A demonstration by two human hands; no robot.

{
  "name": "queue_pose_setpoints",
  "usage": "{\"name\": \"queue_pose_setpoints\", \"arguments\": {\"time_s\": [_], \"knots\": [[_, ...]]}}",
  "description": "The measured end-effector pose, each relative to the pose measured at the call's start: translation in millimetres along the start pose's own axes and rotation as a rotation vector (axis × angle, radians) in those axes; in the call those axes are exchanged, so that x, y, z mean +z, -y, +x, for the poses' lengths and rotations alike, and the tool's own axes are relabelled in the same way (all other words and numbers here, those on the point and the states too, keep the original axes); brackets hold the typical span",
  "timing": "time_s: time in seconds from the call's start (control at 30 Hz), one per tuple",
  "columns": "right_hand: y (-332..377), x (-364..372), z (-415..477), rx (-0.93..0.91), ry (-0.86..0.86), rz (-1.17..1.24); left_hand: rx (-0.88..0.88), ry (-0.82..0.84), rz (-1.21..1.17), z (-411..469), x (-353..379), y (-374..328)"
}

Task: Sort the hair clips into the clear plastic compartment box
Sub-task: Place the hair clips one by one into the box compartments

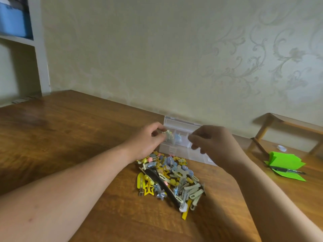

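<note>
Just beyond the hair clips (171, 177) heaped on the table (70, 128), the left grip (148, 140) pinches a pale clip (169, 136) over the clear box (174, 149), at its left end; the right grip (211, 140) curls above the box, its hold impossible to tell.

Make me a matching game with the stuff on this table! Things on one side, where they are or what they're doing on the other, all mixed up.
Things:
1. clip pile
2. box
3. pen
4. left hand

Where or what:
A. lying on the green paper
B. next to the wall
C. pinching a pale clip
D. on the table, in front of the box

Pairs: 1-D, 2-B, 3-A, 4-C
</note>
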State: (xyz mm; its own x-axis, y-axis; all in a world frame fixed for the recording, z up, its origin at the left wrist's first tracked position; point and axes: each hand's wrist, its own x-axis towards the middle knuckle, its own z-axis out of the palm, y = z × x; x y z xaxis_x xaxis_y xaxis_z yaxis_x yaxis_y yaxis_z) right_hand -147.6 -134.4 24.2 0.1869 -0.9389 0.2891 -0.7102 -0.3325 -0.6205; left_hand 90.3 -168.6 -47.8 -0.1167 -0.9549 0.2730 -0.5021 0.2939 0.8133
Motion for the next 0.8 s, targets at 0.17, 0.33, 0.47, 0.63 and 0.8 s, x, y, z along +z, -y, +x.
{"name": "queue_pose_setpoints", "arguments": {"time_s": [0.17, 0.33, 0.47, 0.63, 0.8], "knots": [[-11.4, -1.4, -17.4, 0.023, 0.264, -0.23, -0.009, -0.001, -0.01, -2.6, -0.5, -4.6], [-14.5, -6.9, -19.4, 0.038, 0.484, -0.264, -0.015, -0.004, -0.007, -2.8, 0.2, -5.0], [-15.8, -5.0, -20.1, 0.034, 0.481, -0.292, -0.013, -0.006, 0.006, -3.2, 0.4, -4.3], [-15.8, -4.2, -20.1, 0.045, 0.475, -0.379, -0.003, -0.015, -0.001, -3.1, 1.0, -3.9], [-19.7, -8.9, -17.3, 0.033, 0.493, -0.403, 0.014, 0.006, 0.003, -3.0, 1.1, -3.6]]}}
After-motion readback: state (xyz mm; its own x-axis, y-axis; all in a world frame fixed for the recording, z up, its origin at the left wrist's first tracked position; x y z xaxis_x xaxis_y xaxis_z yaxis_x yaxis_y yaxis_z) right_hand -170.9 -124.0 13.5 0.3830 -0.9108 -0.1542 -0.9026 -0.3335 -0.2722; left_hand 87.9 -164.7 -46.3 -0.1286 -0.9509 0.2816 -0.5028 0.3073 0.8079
